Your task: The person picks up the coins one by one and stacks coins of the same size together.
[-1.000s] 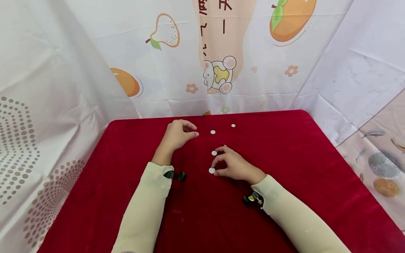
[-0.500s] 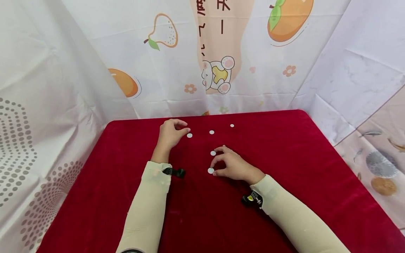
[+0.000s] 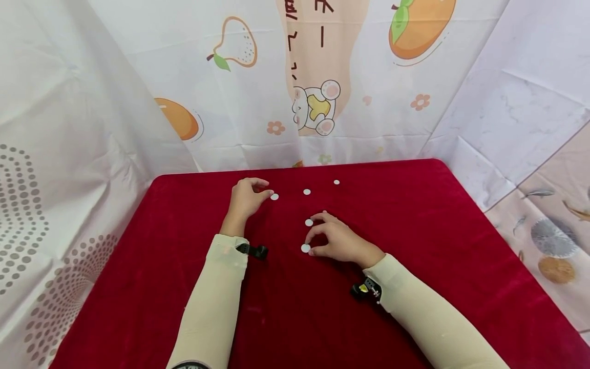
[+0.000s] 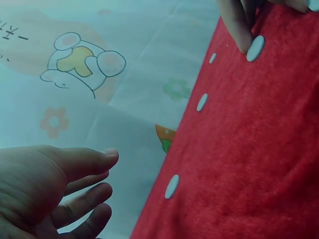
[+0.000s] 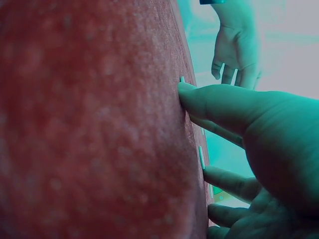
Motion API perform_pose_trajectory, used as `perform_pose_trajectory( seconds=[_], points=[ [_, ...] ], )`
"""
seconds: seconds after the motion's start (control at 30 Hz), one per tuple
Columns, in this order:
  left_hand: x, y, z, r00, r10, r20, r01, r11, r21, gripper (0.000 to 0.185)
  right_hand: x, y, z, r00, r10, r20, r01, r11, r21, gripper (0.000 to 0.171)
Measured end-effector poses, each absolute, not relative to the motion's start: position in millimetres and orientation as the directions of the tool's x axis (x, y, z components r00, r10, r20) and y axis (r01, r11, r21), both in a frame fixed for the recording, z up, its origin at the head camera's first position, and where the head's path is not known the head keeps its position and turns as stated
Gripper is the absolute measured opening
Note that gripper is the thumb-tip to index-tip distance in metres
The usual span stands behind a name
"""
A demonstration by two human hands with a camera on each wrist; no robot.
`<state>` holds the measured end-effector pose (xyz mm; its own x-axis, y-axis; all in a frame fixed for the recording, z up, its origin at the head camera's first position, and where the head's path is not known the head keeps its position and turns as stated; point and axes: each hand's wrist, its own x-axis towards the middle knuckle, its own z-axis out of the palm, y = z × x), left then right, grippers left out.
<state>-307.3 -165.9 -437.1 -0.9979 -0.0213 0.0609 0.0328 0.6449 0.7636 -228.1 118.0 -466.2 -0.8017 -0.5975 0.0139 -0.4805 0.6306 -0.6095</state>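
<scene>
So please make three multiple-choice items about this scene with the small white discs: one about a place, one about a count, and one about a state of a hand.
1. Where does the disc nearest the left hand lie?
A. Just off its fingertips
B. Under the wrist
C. On the sleeve

2. How many white discs show on the red cloth?
A. Three
B. Five
C. Eight

3. How is the right hand placed?
A. Flat, palm up
B. Fingertips by two discs
C. Lifted off the table

Answers:
1. A, the disc lies beside the fingertips.
2. B, the head view shows five.
3. B, its fingertips meet discs at and.
</scene>
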Motion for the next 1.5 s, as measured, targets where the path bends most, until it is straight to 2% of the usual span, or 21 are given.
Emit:
perform_pose_trajectory(
  seconds=[0.33,0.53,0.87,1.27,1.5],
  points=[
    [-310.4,-170.0,-455.8,-1.0,-0.015,0.001,-0.009,0.612,0.791,0.041,-226.4,116.8,-465.7,-0.806,-0.592,0.0,-0.467,0.635,-0.616,0.016],
    [-310.0,-166.8,-461.7,-1.0,0.005,-0.021,-0.014,0.637,0.77,0.036,-226.5,116.5,-465.7,-0.806,-0.591,0.001,-0.467,0.636,-0.614,0.016],
    [-309.0,-162.2,-460.0,-0.996,0.026,-0.083,-0.044,0.678,0.733,0.042,-228.4,117.3,-466.9,-0.804,-0.594,0.007,-0.473,0.634,-0.612,0.016],
    [-311.8,-160.8,-462.2,-0.992,0.085,-0.091,-0.006,0.699,0.716,0.048,-228.6,118.4,-466.8,-0.806,-0.592,0.011,-0.476,0.637,-0.606,0.016],
    [-311.7,-159.8,-463.9,-0.991,0.103,-0.082,0.018,0.721,0.693,0.043,-228.8,118.5,-467.6,-0.806,-0.592,0.003,-0.472,0.639,-0.607,0.016]
  ],
)
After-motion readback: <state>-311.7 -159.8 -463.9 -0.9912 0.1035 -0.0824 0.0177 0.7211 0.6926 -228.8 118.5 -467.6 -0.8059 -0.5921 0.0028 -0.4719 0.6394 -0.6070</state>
